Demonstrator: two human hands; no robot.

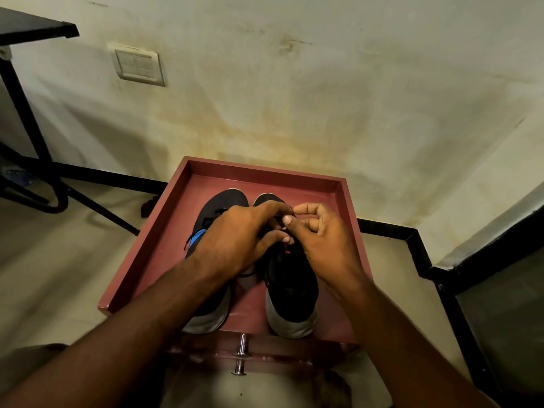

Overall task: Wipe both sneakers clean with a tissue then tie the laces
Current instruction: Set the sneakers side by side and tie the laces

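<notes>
Left hand (pixel 235 242) covers most of left sneaker (pixel 212 313). Laces of right sneaker (pixel 291 290) hidden under both hands; can't tell knot state. Right hand (pixel 321 240) fingers curled, pinch unclear. Forearms cut off at bottom edge.

I see my left hand (pixel 235 242) and right hand (pixel 321 240) pinching laces (pixel 287 251) above the right sneaker (pixel 291 284), inside the red tray (pixel 164 231).
</notes>
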